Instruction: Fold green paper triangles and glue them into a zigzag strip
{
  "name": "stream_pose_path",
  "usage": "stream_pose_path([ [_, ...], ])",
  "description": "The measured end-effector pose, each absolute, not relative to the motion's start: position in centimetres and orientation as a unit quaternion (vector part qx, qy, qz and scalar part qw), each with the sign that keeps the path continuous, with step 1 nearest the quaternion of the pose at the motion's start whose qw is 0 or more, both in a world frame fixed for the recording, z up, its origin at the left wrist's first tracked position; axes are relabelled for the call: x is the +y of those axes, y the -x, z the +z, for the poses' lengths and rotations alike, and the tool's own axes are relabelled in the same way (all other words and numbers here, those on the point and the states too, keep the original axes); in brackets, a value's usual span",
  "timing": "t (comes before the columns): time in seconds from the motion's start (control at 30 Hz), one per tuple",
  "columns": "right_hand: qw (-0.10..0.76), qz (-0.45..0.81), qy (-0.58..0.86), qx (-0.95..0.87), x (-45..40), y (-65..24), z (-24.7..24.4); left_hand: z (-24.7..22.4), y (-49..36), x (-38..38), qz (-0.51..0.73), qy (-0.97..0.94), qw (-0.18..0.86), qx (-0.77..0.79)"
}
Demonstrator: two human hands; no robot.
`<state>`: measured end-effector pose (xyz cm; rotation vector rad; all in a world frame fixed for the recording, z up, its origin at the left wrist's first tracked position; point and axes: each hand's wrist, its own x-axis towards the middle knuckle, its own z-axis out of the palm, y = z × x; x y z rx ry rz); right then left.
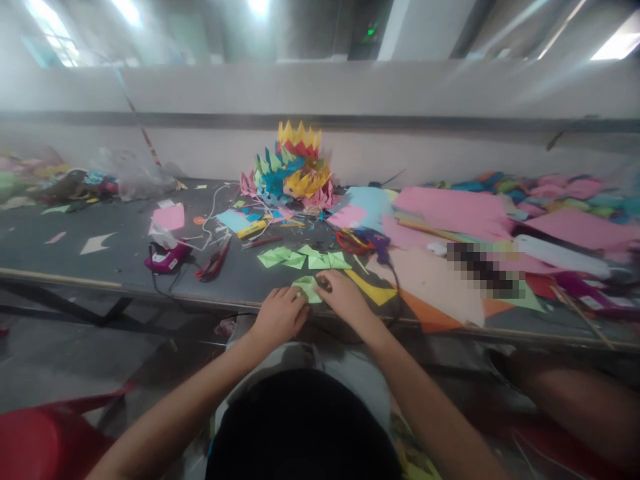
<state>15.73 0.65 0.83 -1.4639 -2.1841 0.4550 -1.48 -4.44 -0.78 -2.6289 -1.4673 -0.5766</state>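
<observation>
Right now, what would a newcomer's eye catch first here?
Probably the spiky paper stack, yellow on top, standing at the back of the table by the wall. Next, the large pink sheets to its right, then the red stool at lower left.

A hand could pass low over the table [65, 259] between the white scrap [96, 243] and the purple box [167, 259], and again between the red tool [215, 260] and the green row [305, 257]. Straight ahead, the green paper [307, 287] and the green row lie in the way, with the tall paper stack [299, 170] rising behind. To the right, the blue tool [381, 244] and its cord [397, 283] obstruct a low sideways pass.
</observation>
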Motion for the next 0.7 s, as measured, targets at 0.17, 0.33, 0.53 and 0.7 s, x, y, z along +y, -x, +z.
stream_pose_path([
  [0.17, 0.218, 0.196, 0.504, -0.812, 1.5, -16.0, 1.3, 0.7, 1.3, -4.2, -0.191, 0.851, 0.01, -0.489],
  [0.33, 0.194, 0.312, 0.461, -0.808, 1.7, -16.6, 1.9, 2.0, 1.3, -1.5, -0.238, 0.808, -0.064, -0.535],
  [0.53, 0.184, 0.285, 0.484, -0.807, 2.5, -16.8, 1.8, 1.9, 1.4, 0.4, -0.121, 0.793, -0.146, -0.578],
  [0.7, 0.185, 0.215, 0.487, -0.826, 2.9, -16.7, 1.3, 1.4, 1.2, 0.8, -0.13, 0.805, -0.13, -0.565],
])
